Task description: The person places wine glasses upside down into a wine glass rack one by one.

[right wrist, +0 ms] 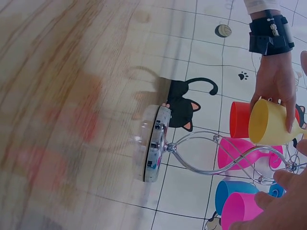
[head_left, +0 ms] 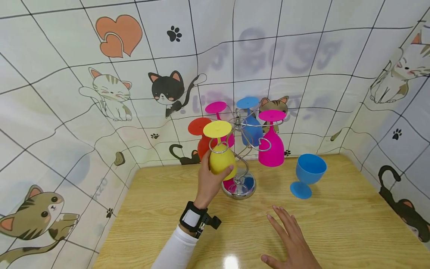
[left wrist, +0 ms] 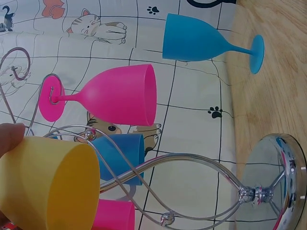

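My left hand (head_left: pixel 209 183) grips the bowl of a yellow goblet (head_left: pixel 221 162), which is upside down with its stem at a loop of the chrome goblet rack (head_left: pixel 239 186). In the left wrist view the yellow goblet (left wrist: pixel 53 182) shows its open rim beside the thumb. My right hand (head_left: pixel 290 239) is held out over the front of the table, fingers spread, holding nothing. On the rack hang a red goblet (head_left: pixel 199 127), a blue goblet (head_left: pixel 253 130) and two pink goblets, one at the right (head_left: pixel 271 145) and one behind the yellow goblet.
A second blue goblet (head_left: pixel 310 170) stands upright on the wooden table (head_left: pixel 161 224), right of the rack. A white cloth with cat drawings and grid lines (head_left: pixel 215 63) hangs behind the table and along its sides.
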Demonstrator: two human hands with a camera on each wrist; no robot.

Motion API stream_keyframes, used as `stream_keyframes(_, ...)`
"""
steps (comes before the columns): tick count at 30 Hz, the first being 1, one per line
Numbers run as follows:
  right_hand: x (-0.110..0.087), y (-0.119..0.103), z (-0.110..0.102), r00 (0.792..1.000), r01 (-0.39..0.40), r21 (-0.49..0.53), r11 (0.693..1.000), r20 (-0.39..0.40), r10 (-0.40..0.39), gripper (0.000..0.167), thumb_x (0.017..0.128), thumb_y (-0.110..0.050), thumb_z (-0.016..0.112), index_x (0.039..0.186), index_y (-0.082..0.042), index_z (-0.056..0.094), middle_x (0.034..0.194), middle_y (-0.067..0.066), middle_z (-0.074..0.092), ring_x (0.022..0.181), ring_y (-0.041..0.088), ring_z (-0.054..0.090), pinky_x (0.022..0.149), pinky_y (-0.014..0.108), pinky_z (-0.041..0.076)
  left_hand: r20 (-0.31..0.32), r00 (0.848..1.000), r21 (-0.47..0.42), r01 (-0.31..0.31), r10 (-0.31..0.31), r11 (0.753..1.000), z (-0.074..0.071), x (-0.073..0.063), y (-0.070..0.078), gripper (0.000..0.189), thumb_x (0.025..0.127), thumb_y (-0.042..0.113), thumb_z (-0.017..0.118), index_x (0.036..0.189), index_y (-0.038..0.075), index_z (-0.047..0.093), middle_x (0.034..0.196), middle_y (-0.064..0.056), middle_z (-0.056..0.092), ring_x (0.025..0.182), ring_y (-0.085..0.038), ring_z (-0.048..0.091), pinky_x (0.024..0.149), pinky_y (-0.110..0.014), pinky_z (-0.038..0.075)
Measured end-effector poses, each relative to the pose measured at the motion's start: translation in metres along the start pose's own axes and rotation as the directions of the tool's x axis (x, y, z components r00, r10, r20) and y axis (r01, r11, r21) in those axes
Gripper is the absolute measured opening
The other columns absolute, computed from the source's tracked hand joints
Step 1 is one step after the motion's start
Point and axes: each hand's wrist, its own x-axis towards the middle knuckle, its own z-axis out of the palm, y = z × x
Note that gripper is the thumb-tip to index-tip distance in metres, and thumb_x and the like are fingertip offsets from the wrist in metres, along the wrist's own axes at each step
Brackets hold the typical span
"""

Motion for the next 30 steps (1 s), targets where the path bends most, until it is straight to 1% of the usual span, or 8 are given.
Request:
stream_keyframes(5, 0.0, 0.001, 0.001, 1.0, 0.01, 0.004, 1.0, -0.01, -0.009, 0.1, 0.072, -0.045, 0.083, 0.154, -0.027, 0.03, 0.163, 0.001, 0.021, 0.152, 0.003, -0.003, 0.125, 0.033, -0.01, -0.017, 1.0, 0.02, -0.012, 0.012, 1.0, -0.006, -0.003, 0.0, 0.079, 0.082, 0.034, 0.078, 0.147, 0.018, 0.036, 0.137, -0.007, 0.05, 0.118, -0.026, 0.054, 0.096, -0.046, 0.053)
stream_keyframes(10, -0.001, 0.002, 0.002, 1.0, 0.014, 0.008, 1.0, -0.02, -0.014, 0.099, 0.072, -0.044, 0.083, 0.154, -0.026, 0.031, 0.163, 0.002, 0.021, 0.152, 0.004, -0.002, 0.126, 0.047, -0.001, -0.032, 0.999, 0.034, -0.015, 0.016, 0.999, -0.011, -0.006, 0.002, 0.079, 0.081, 0.034, 0.079, 0.146, 0.018, 0.037, 0.137, -0.008, 0.049, 0.118, -0.027, 0.054, 0.093, -0.046, 0.054)
stream_keyframes(12, -0.001, 0.001, 0.002, 1.0, 0.012, 0.013, 1.0, -0.019, -0.012, 0.099, 0.072, -0.044, 0.083, 0.154, -0.026, 0.031, 0.163, 0.002, 0.021, 0.152, 0.004, -0.001, 0.125, 0.05, 0.001, -0.035, 0.999, 0.036, -0.019, 0.02, 0.999, -0.012, -0.007, 0.003, 0.078, 0.081, 0.035, 0.079, 0.146, 0.019, 0.038, 0.136, -0.008, 0.05, 0.117, -0.027, 0.055, 0.092, -0.046, 0.054)
stream_keyframes(17, 0.0, 0.0, 0.001, 1.0, 0.011, 0.025, 1.0, -0.015, -0.011, 0.099, 0.071, -0.045, 0.083, 0.154, -0.027, 0.032, 0.163, 0.002, 0.022, 0.152, 0.007, 0.0, 0.125, 0.045, -0.007, -0.039, 0.999, 0.038, -0.031, 0.032, 0.999, -0.016, -0.009, 0.006, 0.077, 0.081, 0.035, 0.079, 0.145, 0.022, 0.039, 0.134, -0.004, 0.051, 0.117, -0.025, 0.054, 0.091, -0.045, 0.054)
stream_keyframes(21, 0.0, 0.001, 0.002, 1.0, 0.013, 0.018, 1.0, -0.014, -0.012, 0.1, 0.069, -0.047, 0.083, 0.153, -0.027, 0.033, 0.163, 0.002, 0.022, 0.153, 0.009, 0.0, 0.125, 0.045, -0.009, -0.038, 0.999, 0.033, -0.03, 0.032, 0.999, -0.018, -0.012, 0.007, 0.077, 0.081, 0.034, 0.08, 0.145, 0.024, 0.039, 0.136, -0.003, 0.05, 0.118, -0.025, 0.054, 0.091, -0.046, 0.054)
stream_keyframes(26, -0.001, 0.001, 0.002, 1.0, 0.013, 0.02, 1.0, -0.013, -0.013, 0.1, 0.069, -0.047, 0.083, 0.153, -0.027, 0.033, 0.163, 0.002, 0.021, 0.153, 0.011, 0.0, 0.125, 0.048, -0.008, -0.038, 0.999, 0.031, -0.018, 0.019, 0.999, -0.019, -0.017, 0.01, 0.077, 0.08, 0.034, 0.08, 0.145, 0.026, 0.039, 0.136, -0.002, 0.051, 0.12, -0.025, 0.054, 0.091, -0.047, 0.055)
stream_keyframes(30, -0.001, 0.001, 0.002, 1.0, -0.001, 0.024, 1.0, -0.007, 0.001, 0.099, 0.07, -0.047, 0.082, 0.153, -0.028, 0.033, 0.163, 0.001, 0.021, 0.153, 0.01, 0.0, 0.124, 0.053, -0.005, -0.042, 0.999, 0.031, -0.02, 0.021, 0.999, -0.02, -0.021, 0.011, 0.077, 0.08, 0.032, 0.08, 0.145, 0.025, 0.039, 0.137, -0.003, 0.051, 0.12, -0.026, 0.055, 0.091, -0.048, 0.055)
